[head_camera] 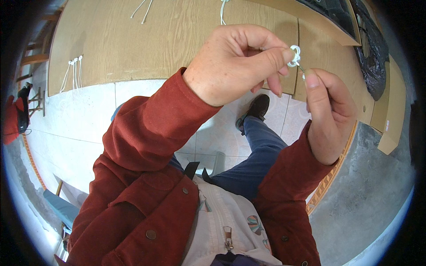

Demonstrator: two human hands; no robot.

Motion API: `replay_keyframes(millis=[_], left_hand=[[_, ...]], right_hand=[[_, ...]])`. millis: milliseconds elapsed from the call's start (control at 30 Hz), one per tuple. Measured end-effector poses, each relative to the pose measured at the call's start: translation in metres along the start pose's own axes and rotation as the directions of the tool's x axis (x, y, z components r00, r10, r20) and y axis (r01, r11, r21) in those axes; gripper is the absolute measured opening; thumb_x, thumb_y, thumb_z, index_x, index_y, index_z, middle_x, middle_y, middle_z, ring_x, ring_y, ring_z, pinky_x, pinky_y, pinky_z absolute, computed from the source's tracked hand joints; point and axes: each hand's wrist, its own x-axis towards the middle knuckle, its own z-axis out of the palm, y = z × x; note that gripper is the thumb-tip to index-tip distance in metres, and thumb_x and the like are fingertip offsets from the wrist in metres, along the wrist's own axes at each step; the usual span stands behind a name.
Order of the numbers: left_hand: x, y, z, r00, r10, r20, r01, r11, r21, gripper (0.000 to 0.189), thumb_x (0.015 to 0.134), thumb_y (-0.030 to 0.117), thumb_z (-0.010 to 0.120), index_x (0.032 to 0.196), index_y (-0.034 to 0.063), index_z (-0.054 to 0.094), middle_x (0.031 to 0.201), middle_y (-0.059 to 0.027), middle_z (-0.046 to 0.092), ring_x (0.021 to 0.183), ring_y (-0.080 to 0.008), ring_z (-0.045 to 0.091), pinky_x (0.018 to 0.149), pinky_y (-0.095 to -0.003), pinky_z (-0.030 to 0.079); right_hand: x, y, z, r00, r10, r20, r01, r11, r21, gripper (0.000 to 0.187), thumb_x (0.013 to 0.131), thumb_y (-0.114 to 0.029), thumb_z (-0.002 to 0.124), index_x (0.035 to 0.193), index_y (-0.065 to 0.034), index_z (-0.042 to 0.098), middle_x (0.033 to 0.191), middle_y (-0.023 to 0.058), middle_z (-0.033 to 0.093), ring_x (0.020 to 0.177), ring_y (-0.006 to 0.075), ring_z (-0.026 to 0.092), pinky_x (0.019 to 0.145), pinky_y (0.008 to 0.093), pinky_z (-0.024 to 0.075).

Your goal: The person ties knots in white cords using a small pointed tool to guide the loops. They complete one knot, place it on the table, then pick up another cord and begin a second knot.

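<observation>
My left hand [246, 63] pinches a small looped knot of white cord [295, 56] between thumb and fingertips, above the wooden tabletop. Just to the right of it, my right hand [327, 103] grips the end of a thin, needle-like piece [301, 68] between thumb and forefinger. That piece reaches up to the knot's lower side; whether it passes through the cord is too small to tell. Behind the left hand, a doubled white cord [222, 15] lies on the table. Farther left, two cord ends [142, 11] show at the top edge of the view.
Several knotted white cords [75, 62] hang over the near left edge of the wood-grain table [159, 43]. A cardboard box [319, 23] stands at the upper right, beside a black plastic bag [374, 69]. A cardboard flap [394, 109] juts out below.
</observation>
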Motion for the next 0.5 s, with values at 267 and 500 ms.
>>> replay_keyframes(millis=[267,500], left_hand=[[0.0,0.0,0.001,1.0,0.004,-0.001,-0.004,1.0,-0.002,0.014,0.084,0.015,0.053,0.084,0.0024,0.059,0.07,-0.0042,0.06,0.05,-0.0072,0.055,0.038,-0.0155,0.034],[-0.002,-0.001,0.001,0.999,-0.047,-0.004,0.047,0.997,-0.063,0.014,0.083,0.016,0.053,0.081,0.0026,0.059,0.068,-0.0043,0.06,0.048,-0.0064,0.053,0.037,-0.0154,0.033]], right_hand=[[0.001,0.005,0.002,1.0,-0.01,-0.01,0.01,1.0,0.029,0.005,0.077,-0.003,0.057,0.077,0.0021,0.057,0.063,-0.0032,0.048,0.057,0.0029,0.038,0.05,0.0168,0.0298],[0.005,0.014,-0.002,0.995,-0.068,0.072,0.064,0.996,0.056,0.005,0.077,-0.003,0.056,0.08,0.0018,0.057,0.065,-0.0028,0.048,0.058,0.0032,0.038,0.05,0.0172,0.0298]])
